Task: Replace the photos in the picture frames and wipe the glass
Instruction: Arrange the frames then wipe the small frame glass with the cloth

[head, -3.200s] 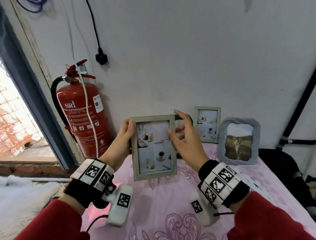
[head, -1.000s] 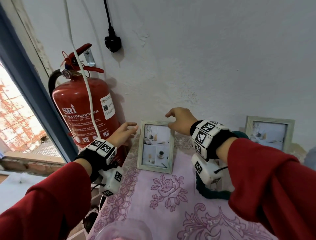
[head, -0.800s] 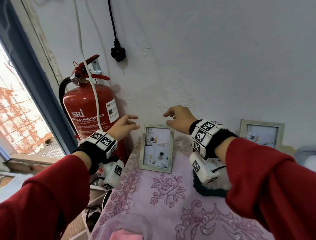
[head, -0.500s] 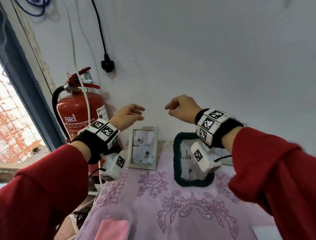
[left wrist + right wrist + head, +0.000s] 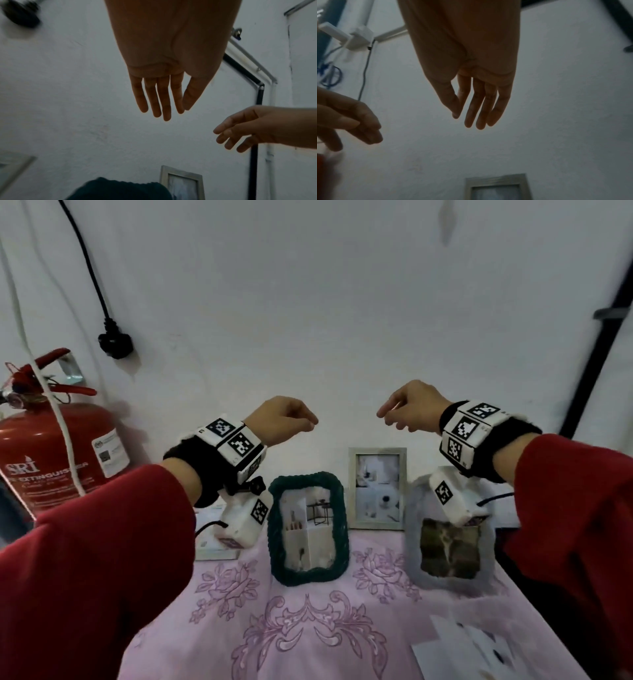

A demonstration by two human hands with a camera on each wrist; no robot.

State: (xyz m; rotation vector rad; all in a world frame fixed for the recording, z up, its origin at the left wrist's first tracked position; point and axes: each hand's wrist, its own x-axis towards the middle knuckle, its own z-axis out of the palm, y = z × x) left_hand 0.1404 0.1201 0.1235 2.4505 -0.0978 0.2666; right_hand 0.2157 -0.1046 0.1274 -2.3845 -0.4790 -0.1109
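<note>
White wall, pink-clothed table (image 5: 308, 642): four frames stand upright.
Left hand (image 5: 279, 419) and right hand (image 5: 412, 407) hover above, fingers relaxed, holding nothing; green frame (image 5: 308, 527) likely next; loose photos (image 5: 472, 648) remain at front right.

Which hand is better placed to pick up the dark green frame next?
Left, probably. The left hand hangs open nearly above the dark green frame, while the right hand, also empty, hovers nearer the grey frame.
</note>
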